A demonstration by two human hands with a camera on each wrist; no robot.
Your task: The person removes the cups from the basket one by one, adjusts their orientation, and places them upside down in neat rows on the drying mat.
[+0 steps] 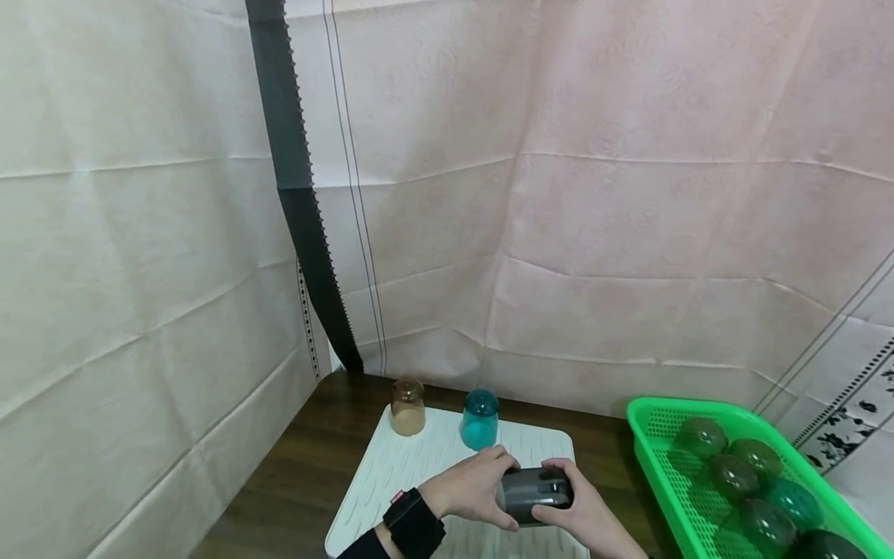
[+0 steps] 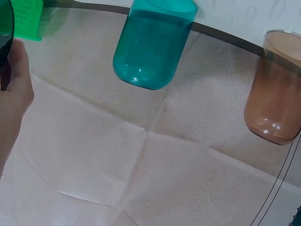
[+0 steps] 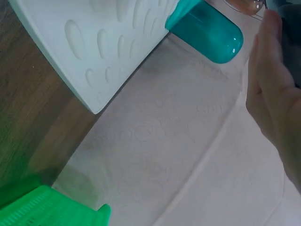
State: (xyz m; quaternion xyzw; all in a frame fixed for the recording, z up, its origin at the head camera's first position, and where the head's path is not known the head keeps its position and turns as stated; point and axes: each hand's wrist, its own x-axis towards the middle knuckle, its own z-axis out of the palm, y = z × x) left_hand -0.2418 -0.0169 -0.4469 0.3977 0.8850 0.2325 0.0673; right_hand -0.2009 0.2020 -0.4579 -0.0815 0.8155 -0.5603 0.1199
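Observation:
A dark grey, see-through drinking glass [image 1: 525,494] is tipped on its side over the front part of a white ribbed mat [image 1: 419,466]. My left hand [image 1: 473,487] holds one end of it, thumb below and fingers above. The right hand [image 1: 585,508] grips the other end between thumb and fingers. Behind the hands, a teal glass [image 1: 479,421] stands upside down on the mat, with an amber glass [image 1: 407,407] to its left, also upside down. At the left edge of the left wrist view, only part of the dark glass [image 2: 5,28] shows.
A green plastic basket [image 1: 646,435] at the right contains several tinted glasses [image 1: 764,520]. Under the mat lies a dark wooden tabletop [image 1: 279,481]. Pale cloth [image 1: 628,233] hangs along the back and left, with a black strip [image 1: 293,155] in the corner.

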